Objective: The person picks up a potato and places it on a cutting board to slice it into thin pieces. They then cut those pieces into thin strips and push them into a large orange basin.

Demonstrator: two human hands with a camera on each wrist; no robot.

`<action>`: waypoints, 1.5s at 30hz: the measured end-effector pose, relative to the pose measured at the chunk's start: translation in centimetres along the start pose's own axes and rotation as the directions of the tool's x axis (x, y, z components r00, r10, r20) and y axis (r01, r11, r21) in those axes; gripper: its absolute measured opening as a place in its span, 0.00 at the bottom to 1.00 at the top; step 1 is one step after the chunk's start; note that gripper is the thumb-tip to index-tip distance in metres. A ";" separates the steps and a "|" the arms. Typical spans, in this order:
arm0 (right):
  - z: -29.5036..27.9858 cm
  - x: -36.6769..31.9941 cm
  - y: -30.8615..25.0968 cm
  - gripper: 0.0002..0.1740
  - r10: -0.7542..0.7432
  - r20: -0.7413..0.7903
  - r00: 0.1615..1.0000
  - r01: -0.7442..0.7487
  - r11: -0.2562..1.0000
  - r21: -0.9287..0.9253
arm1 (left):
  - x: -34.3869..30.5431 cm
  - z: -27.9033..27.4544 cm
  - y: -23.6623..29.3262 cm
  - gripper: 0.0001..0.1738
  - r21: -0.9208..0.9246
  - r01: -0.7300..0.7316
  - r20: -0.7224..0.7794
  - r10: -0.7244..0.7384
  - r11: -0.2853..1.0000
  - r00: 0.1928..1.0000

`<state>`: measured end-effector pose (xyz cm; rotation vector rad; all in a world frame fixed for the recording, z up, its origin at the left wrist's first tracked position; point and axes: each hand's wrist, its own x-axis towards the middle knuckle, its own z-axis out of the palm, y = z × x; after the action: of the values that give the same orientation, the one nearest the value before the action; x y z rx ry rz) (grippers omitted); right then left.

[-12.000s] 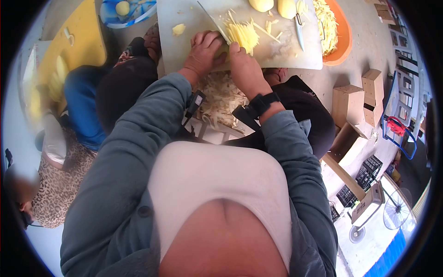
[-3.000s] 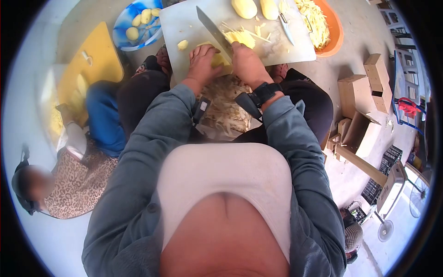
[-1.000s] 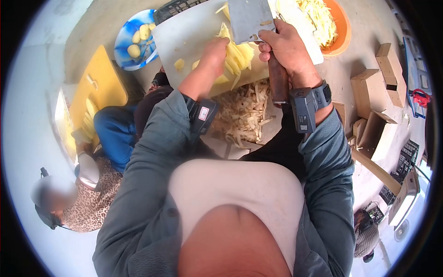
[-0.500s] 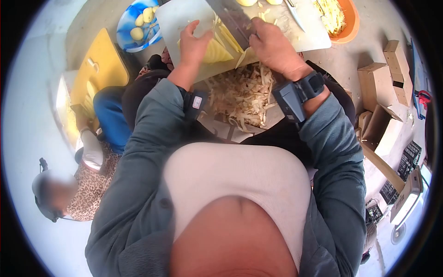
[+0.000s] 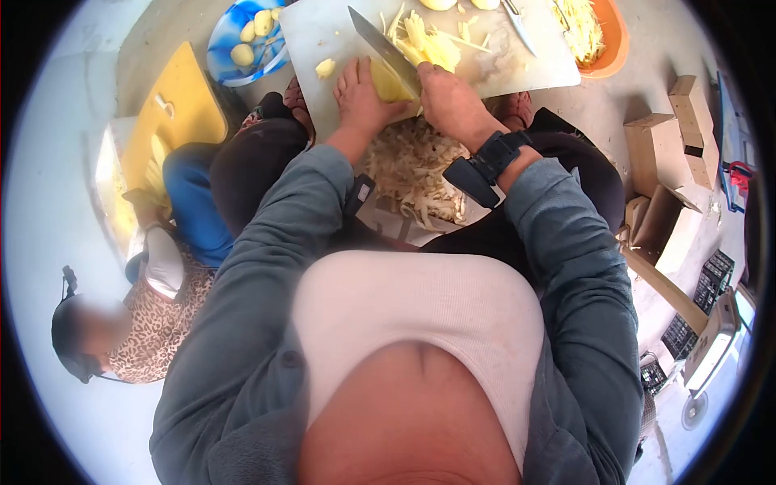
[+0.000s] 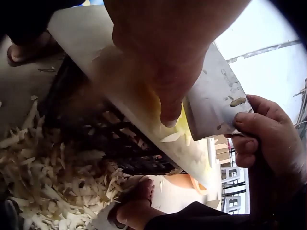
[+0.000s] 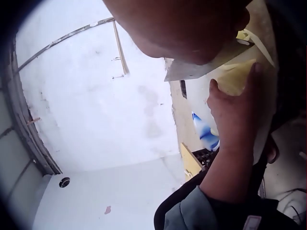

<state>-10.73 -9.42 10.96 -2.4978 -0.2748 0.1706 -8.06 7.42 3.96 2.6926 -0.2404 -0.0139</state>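
My right hand [image 5: 454,101] grips the dark handle of a cleaver [image 5: 385,47], whose broad blade [image 6: 216,98] stands on edge and points away to the left over the white cutting board [image 5: 323,32]. Left of the blade, my left hand [image 5: 362,101] holds a stack of potato slices [image 5: 390,78], its thumb at the near end and its fingers spread along the far side. In the right wrist view, the potato slices [image 7: 234,79] sit between that thumb and forefinger. On the blade's other side lies a heap of cut potato strips [image 5: 428,42].
A small knife [image 5: 520,28] and peeled potatoes [image 5: 439,3] lie farther back. An orange basin [image 5: 619,44] of strips stands right, a blue-white basin [image 5: 230,71] left. Below are potato peelings [image 5: 420,166] and a black crate [image 6: 127,139]. Another person [image 5: 153,339] sits at left.
A second ago the cleaver was lifted flat and my left hand was at the strips. The cleaver then came down beside the slices, the strips shifted away, and my left hand moved onto the slices.
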 end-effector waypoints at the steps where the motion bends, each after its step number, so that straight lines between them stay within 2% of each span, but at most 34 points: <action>1: 0.2 0.2 0.1 0.12 0.001 0.000 1.000 -0.001 1.000 -0.004 | 0.0 0.1 0.0 0.60 -0.020 -0.004 -0.019 0.004 1.000 1.000; 13: 1.4 1.0 0.6 0.11 -0.001 0.020 1.000 0.002 1.000 -0.020 | 0.0 0.6 -0.3 0.60 -0.024 -0.018 -0.040 0.017 1.000 0.999; 15: 1.6 0.8 0.8 0.11 -0.006 0.012 1.000 0.007 0.993 -0.118 | 0.1 0.6 -0.4 0.59 -0.008 -0.021 -0.047 0.021 1.000 0.999; 19: 1.7 0.6 1.0 0.12 -0.034 -0.007 0.999 0.032 0.987 -0.157 | -0.1 0.7 -0.4 0.57 -0.050 -0.049 -0.080 0.045 0.998 0.996; 31: 3.0 0.1 0.5 0.12 -0.019 0.022 1.000 0.020 0.999 -0.043 | -0.7 1.1 -0.3 0.56 -0.057 -0.086 -0.118 0.079 0.995 0.990; 36: 3.2 0.0 0.3 0.11 -0.076 -0.024 0.997 0.077 0.995 0.065 | -0.9 0.9 -0.2 0.56 -0.068 -0.049 -0.110 0.042 0.996 0.993; 40: 3.4 0.5 0.3 0.10 -0.070 -0.028 0.997 0.071 0.995 0.072 | -0.5 0.9 -0.7 0.56 -0.076 -0.062 -0.093 0.054 0.995 0.994; 42: 3.6 0.6 0.5 0.10 -0.103 -0.081 0.991 0.113 0.983 0.142 | -0.3 0.9 -0.7 0.56 -0.070 -0.061 -0.090 0.054 0.996 0.994; 45: 3.6 0.8 0.4 0.11 -0.046 -0.053 0.998 0.050 0.996 0.075 | -0.3 1.1 -1.1 0.56 -0.057 -0.081 -0.102 0.075 0.995 0.992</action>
<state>-10.55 -7.51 7.81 -2.4141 -0.3016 0.0959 -8.22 7.96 2.48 2.6127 -0.3097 0.1341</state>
